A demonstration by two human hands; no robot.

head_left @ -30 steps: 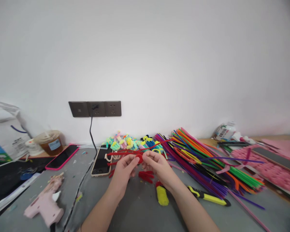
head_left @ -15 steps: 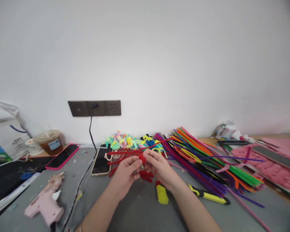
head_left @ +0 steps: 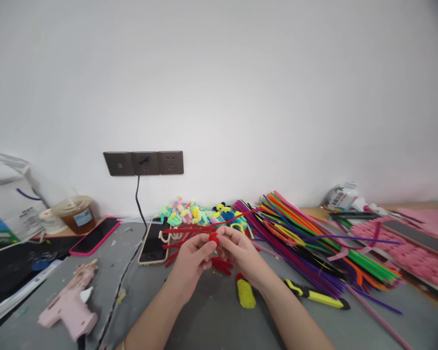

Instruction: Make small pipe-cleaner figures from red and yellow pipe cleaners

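Between the fingertips of both hands is a small red coil of pipe cleaner [head_left: 213, 237], held above the grey mat [head_left: 211, 321]. My left hand [head_left: 194, 256] pinches it from the left, my right hand [head_left: 235, 250] from the right, and the fingers partly cover it. Behind the hands lie several long red pipe cleaners [head_left: 190, 229]. Below them rests a bent red piece [head_left: 222, 265]. A yellow fuzzy piece with a red end [head_left: 246, 293] lies beside my right wrist.
A pink glue gun [head_left: 68, 307] and its cord are at left, near two phones [head_left: 95, 236] and a drink cup [head_left: 76, 215]. Bundled coloured pipe cleaners [head_left: 299, 238] and a yellow utility knife [head_left: 319, 295] lie at right. Small pastel figures [head_left: 193, 214] sit by the wall.
Both hands stay almost in place, still pinching the red coil. The fingers and coil have shifted very slightly; the view has moved a little.
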